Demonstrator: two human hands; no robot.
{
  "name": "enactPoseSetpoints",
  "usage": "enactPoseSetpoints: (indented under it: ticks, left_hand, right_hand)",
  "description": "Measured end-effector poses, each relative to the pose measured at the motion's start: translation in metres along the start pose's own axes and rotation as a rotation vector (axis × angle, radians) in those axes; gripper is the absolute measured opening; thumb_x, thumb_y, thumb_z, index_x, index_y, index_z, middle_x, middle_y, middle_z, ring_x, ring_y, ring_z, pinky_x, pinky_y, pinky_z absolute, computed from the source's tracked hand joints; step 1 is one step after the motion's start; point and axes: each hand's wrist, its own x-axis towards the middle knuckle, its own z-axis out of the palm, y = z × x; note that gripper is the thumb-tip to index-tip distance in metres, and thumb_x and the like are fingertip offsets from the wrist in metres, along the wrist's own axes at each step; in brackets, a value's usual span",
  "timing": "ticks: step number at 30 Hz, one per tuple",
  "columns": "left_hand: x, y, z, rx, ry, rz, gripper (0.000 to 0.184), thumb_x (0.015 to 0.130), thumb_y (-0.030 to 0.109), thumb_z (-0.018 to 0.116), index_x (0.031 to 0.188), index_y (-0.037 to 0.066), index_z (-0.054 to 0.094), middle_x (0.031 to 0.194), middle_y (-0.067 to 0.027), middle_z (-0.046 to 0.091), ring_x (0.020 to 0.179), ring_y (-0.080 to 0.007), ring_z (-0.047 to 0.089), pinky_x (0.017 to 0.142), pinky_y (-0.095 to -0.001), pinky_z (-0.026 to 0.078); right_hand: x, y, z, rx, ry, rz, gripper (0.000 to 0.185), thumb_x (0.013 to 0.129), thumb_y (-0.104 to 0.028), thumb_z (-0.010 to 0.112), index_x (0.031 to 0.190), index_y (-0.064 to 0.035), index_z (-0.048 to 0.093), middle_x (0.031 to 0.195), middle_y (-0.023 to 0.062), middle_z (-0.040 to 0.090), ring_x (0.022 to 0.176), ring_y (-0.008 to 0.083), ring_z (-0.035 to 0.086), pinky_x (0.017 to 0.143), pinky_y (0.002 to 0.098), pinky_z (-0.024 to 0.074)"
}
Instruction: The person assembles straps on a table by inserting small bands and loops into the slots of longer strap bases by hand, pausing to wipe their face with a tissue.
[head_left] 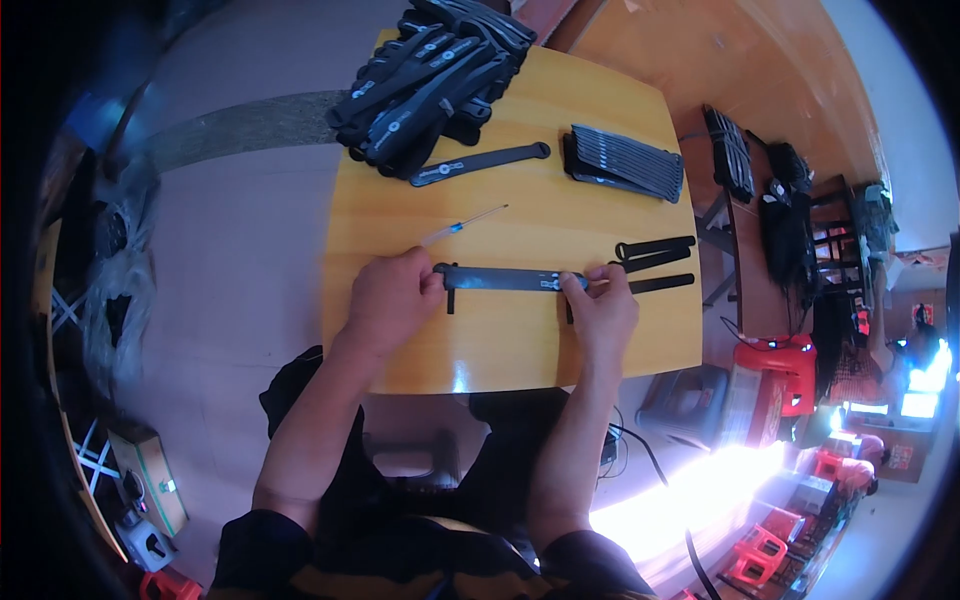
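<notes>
Over the table (500, 350), dark strip (508, 279) (printed), fingers (431, 284) at both ends

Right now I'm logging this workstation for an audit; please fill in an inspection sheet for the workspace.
Surface: glossy yellow table, reflecting light near its front edge
Job's things: held printed strap; strap pile; strap stack; loose printed strap; narrow black strips
Clutter: screwdriver-like tool, lying beyond the held printed strap
Hands: left hand and right hand, fingers pinching the held printed strap
Cables: black cable, on the right
Surroundings: red plastic stools, grey plastic stool
</notes>
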Motion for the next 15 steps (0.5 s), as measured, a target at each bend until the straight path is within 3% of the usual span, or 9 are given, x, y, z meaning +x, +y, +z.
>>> enactPoseSetpoints:
  ticks: [1, 6, 8, 9, 11, 13, 14, 15]
  left_hand:
    - [0.0, 0.0, -0.001, -0.002, 0.0, 0.014, 0.014, 0.087, 0.014, 0.072, 0.087, 0.005, 0.063, 0.075, -0.0153, 0.068, 0.066, -0.0347, 0.068, 0.063, -0.0428, 0.054]
    - [-0.01, 0.003, -0.012, -0.12, 0.107, 0.071, 0.015, 0.091, 0.01, 0.068, 0.103, 0.007, 0.059, 0.077, -0.0153, 0.068, 0.066, -0.0354, 0.068, 0.063, -0.044, 0.054]
    - [-0.023, 0.016, -0.019, -0.092, 0.188, 0.184, 0.024, 0.092, 0.01, 0.065, 0.116, 0.007, 0.061, 0.095, -0.0147, 0.071, 0.082, -0.0337, 0.071, 0.07, -0.0427, 0.057]
    - [-0.03, 0.022, -0.015, -0.088, 0.187, 0.183, 0.024, 0.092, 0.01, 0.065, 0.116, 0.007, 0.061, 0.095, -0.0147, 0.071, 0.082, -0.0337, 0.071, 0.07, -0.0427, 0.057]
    - [-0.044, 0.037, 0.0, 0.001, 0.114, 0.488, 0.044, 0.093, 0.015, 0.066, 0.134, 0.006, 0.058, 0.131, -0.0183, 0.064, 0.118, -0.0343, 0.065, 0.095, -0.0449, 0.055]
    - [-0.048, 0.043, 0.016, 0.087, -0.087, 0.609, 0.066, 0.092, 0.027, 0.071, 0.15, 0.005, 0.048, 0.16, -0.0197, 0.039, 0.148, -0.037, 0.04, 0.118, -0.0496, 0.036]
    - [-0.048, 0.045, 0.02, 0.089, -0.084, 0.603, 0.066, 0.092, 0.027, 0.071, 0.15, 0.005, 0.048, 0.16, -0.0197, 0.039, 0.148, -0.037, 0.04, 0.118, -0.0496, 0.036]
    - [-0.049, 0.047, 0.023, 0.084, -0.183, 0.61, 0.071, 0.093, 0.031, 0.069, 0.153, 0.003, 0.044, 0.163, -0.0212, 0.034, 0.152, -0.0379, 0.031, 0.122, -0.0514, 0.028]
  right_hand:
    - [0.0, 0.0, 0.0, -0.051, 0.007, 0.007, 0.045, 0.077, -0.037, 0.088, 0.101, -0.0087, 0.062, 0.073, 0.0082, 0.071, 0.071, 0.0273, 0.072, 0.07, 0.039, 0.0564]
    - [0.0, 0.008, 0.004, -0.115, 0.085, -0.065, 0.053, 0.077, -0.039, 0.089, 0.108, -0.0084, 0.059, 0.071, 0.0078, 0.067, 0.07, 0.0266, 0.071, 0.069, 0.0396, 0.0556]
    - [-0.004, -0.001, 0.0, -0.043, 0.048, -0.086, 0.045, 0.08, -0.031, 0.087, 0.105, -0.0075, 0.059, 0.069, 0.0067, 0.065, 0.065, 0.0238, 0.067, 0.065, 0.036, 0.0536]
    - [-0.005, -0.005, -0.001, -0.04, 0.045, -0.085, 0.045, 0.08, -0.031, 0.087, 0.105, -0.0075, 0.059, 0.069, 0.0067, 0.065, 0.065, 0.0238, 0.067, 0.065, 0.036, 0.0536]
    - [-0.008, -0.011, -0.001, 0.044, -0.01, -0.165, 0.031, 0.084, -0.021, 0.084, 0.098, -0.0056, 0.06, 0.069, 0.0057, 0.064, 0.062, 0.0187, 0.063, 0.062, 0.0319, 0.0511]
    - [-0.01, -0.01, 0.004, 0.115, -0.024, -0.231, 0.025, 0.087, -0.017, 0.081, 0.095, -0.0044, 0.062, 0.07, 0.0057, 0.065, 0.062, 0.017, 0.062, 0.062, 0.0308, 0.051]
    - [-0.009, -0.01, 0.007, 0.19, -0.028, -0.296, 0.019, 0.089, -0.013, 0.079, 0.092, -0.0032, 0.063, 0.07, 0.0058, 0.065, 0.062, 0.0153, 0.061, 0.062, 0.0298, 0.0509]
    - [-0.009, -0.009, 0.01, 0.193, -0.033, -0.299, 0.019, 0.089, -0.013, 0.079, 0.092, -0.0032, 0.063, 0.07, 0.0058, 0.065, 0.062, 0.0153, 0.061, 0.062, 0.0298, 0.0509]
